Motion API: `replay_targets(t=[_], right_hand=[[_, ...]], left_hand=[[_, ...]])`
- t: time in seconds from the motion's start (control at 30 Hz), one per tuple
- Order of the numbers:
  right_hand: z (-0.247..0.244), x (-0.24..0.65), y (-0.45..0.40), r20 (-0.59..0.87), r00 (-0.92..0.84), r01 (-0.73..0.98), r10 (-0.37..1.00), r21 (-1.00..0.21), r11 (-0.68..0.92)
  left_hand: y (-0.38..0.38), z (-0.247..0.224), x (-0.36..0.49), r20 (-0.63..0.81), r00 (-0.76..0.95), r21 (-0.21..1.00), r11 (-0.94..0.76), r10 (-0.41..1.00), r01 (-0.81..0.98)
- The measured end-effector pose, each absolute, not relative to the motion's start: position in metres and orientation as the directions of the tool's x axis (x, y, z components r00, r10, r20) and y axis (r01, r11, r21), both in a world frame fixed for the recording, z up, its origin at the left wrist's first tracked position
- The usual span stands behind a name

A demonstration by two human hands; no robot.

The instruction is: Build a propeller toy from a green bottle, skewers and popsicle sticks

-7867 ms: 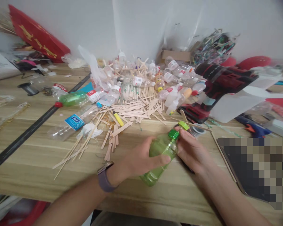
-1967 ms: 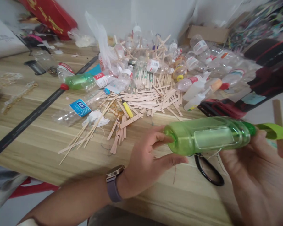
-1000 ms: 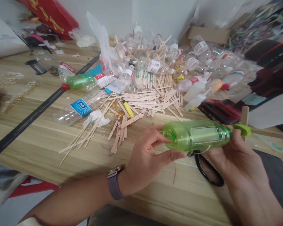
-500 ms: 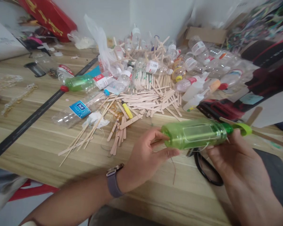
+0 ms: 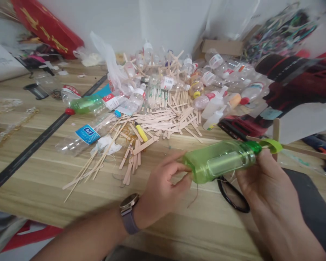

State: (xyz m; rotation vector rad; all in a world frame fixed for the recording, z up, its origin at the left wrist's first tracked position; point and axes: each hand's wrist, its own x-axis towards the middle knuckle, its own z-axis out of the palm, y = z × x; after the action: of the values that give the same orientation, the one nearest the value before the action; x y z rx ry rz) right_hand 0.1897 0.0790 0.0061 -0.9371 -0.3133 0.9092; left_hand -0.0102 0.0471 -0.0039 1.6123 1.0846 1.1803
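Note:
A green plastic bottle (image 5: 220, 161) lies sideways in the air, its base toward my left hand. My right hand (image 5: 268, 195) grips it near the dark green cap (image 5: 253, 146). Beyond the cap sit a light green curved strip (image 5: 273, 146) and crossed wooden sticks (image 5: 276, 128). My left hand (image 5: 165, 185) is closed in a pinch against the bottle's base; what lies between the fingertips is hidden. A thin brown strand (image 5: 196, 195) hangs below the base. Under the bottle, black scissor handles (image 5: 232, 199) rest on the table.
Wooden craft sticks (image 5: 165, 121) are heaped mid-table, with clear bottles (image 5: 214, 59) behind. A red and black power drill (image 5: 288, 83) stands at right. Bamboo skewers (image 5: 108, 152), a yellow marker-like tube (image 5: 141, 133) and a black strip (image 5: 29, 146) lie to the left.
The bottle has tilted, its base end lower. My left thumb has drawn back from under the bottle to its base. The view has shifted, showing more of the drill.

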Motion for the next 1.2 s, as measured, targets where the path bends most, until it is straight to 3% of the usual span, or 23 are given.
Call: replay_targets(t=[0.13,0.27,0.57,0.7,0.83,1.2], right_hand=[[0.004,0.188,0.077,-0.114,0.562,-0.515,0.819,-0.823,0.239],[0.004,0.186,0.073,-0.136,0.503,-0.549,0.854,-0.813,0.194],[0.003,0.188,0.071,-0.217,0.308,-0.576,0.926,-0.818,0.0],[0.003,0.19,0.069,-0.183,0.257,-0.469,0.949,-0.882,-0.042],[0.007,0.187,0.066,-0.196,0.214,-0.478,0.957,-0.875,-0.073],[0.004,0.184,0.068,-0.218,0.34,-0.455,0.915,-0.889,-0.043]], left_hand=[[0.047,-0.008,-0.011,0.329,0.134,0.881,-0.355,0.935,0.312],[0.049,-0.012,-0.01,0.312,0.134,0.868,-0.339,0.941,0.362],[0.053,-0.016,-0.004,0.086,0.224,0.993,-0.103,0.971,0.064],[0.052,-0.014,-0.003,0.019,0.319,0.985,-0.071,0.947,0.155],[0.05,-0.014,-0.003,-0.024,0.392,0.98,-0.056,0.92,0.192],[0.044,-0.003,-0.005,-0.271,0.358,0.935,0.155,0.894,0.32]])
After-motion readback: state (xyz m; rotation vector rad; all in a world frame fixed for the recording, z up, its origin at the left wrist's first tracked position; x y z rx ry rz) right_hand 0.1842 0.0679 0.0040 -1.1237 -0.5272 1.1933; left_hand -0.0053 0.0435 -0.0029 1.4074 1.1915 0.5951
